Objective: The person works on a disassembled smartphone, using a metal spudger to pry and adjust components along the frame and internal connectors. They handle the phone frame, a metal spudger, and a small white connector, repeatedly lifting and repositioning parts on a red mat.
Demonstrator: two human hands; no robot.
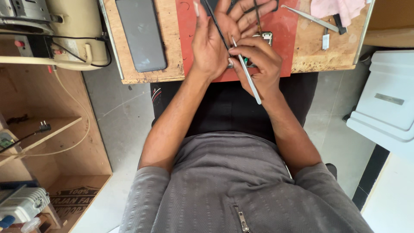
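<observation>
My left hand (215, 39) rests on a red mat (289, 39) at the wooden workbench's near edge, fingers spread over a small opened device (266, 37), with a thin black strip running along its palm. My right hand (256, 64) pinches silver metal tweezers (249, 80), whose tips point up toward the device between the two hands. Most of the device is hidden under my fingers.
A dark phone panel (141, 33) lies on the wooden workbench (319, 51) to the left. Another pair of tweezers (310, 18) and a pink cloth (338, 7) sit at the right. A beige machine (73, 30) stands far left, a white box (388, 99) at right.
</observation>
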